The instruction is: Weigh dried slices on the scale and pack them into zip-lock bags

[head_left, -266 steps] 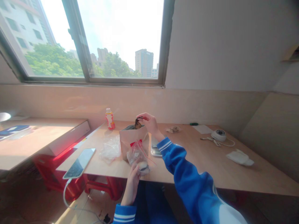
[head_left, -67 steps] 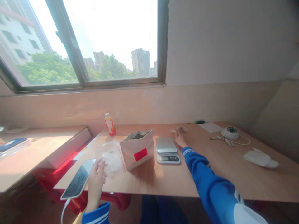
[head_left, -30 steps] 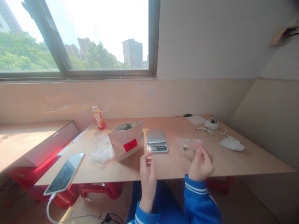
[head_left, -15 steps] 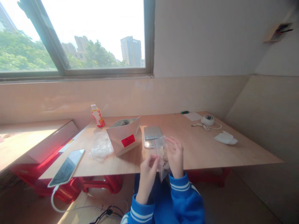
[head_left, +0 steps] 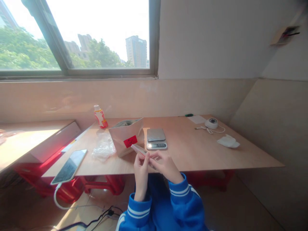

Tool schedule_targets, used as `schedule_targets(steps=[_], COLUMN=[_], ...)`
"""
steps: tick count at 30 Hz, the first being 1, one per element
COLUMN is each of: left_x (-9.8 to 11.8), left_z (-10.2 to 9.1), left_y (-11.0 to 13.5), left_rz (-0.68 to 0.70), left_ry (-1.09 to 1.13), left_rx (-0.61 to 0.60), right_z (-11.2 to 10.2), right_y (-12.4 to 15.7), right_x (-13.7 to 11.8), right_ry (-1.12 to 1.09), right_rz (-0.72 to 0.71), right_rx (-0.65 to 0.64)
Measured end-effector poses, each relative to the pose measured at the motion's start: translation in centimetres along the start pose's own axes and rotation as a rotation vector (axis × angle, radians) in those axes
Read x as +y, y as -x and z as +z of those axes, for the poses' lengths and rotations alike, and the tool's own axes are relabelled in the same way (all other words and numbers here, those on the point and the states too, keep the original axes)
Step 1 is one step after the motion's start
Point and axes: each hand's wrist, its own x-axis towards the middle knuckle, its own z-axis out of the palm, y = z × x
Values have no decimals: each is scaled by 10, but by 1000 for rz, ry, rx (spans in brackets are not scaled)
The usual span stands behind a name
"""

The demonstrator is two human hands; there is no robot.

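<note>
The left hand (head_left: 141, 170) and right hand (head_left: 166, 165) together pinch a small plastic bag (head_left: 139, 149) above the front edge of the surface (head_left: 211, 157). Beyond it, an open pouch (head_left: 118, 138) stands beside a scale (head_left: 156, 135).

Bright window (head_left: 103, 29), pale wall (head_left: 204, 41), wood-topped table (head_left: 194, 154), red stools (head_left: 116, 184)

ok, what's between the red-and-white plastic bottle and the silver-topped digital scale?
The open beige stand-up pouch with a red label, in the head view.
</note>
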Motion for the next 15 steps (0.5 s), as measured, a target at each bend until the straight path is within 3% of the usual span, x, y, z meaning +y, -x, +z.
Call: schedule_targets(steps=[3, 8, 10, 12, 15], left_x=[0, -4, -3, 2, 9], left_z=[0, 4, 4, 2, -3], left_y=[-2, -2, 1, 4, 4], left_rz=[1, 22, 36, 28, 32], left_ry=[-16, -67, -89, -104, -122], left_rx=[-54, -154, -214, -288, -276], right_z=[-2, -4, -7, -12, -23], right_y=[3, 5, 3, 1, -1], right_x=[-3, -4, 3, 15, 33], right_ry=[37, 112, 113, 125, 27], right_rz=[-8, -15, 24, 62, 85], right_rx=[-6, 147, 267, 471, 746])
